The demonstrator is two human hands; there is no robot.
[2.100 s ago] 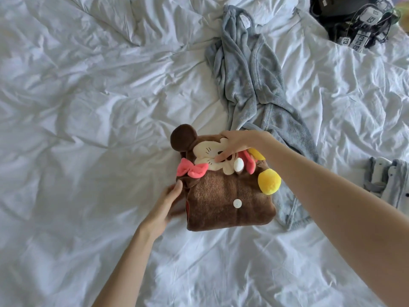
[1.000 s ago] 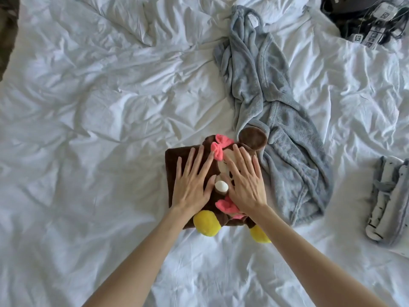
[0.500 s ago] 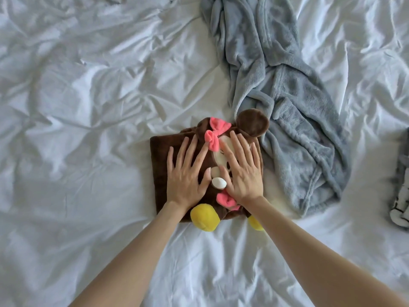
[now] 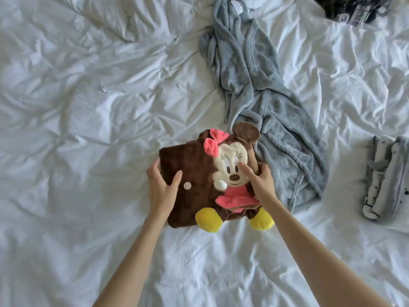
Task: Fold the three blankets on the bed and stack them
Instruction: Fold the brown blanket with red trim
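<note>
A folded brown plush blanket (image 4: 192, 169) with a cartoon mouse face, pink bows and yellow feet lies in the middle of the white bed (image 4: 77, 107). My left hand (image 4: 160, 188) grips its left edge, thumb on top. My right hand (image 4: 260, 182) holds its right side, forefinger lying on the mouse face. An unfolded grey fleece blanket (image 4: 265, 103) sprawls behind and to the right, touching the brown one. A folded grey and white spotted blanket (image 4: 385, 176) lies at the right edge.
Dark items with white labels (image 4: 354, 12) sit at the top right corner of the bed. The white duvet is wrinkled all over.
Both hands lay flat on top of the brown blanket, pressing it; now they have slid outward to its left and right sides, uncovering the mouse face. The view has shifted slightly.
</note>
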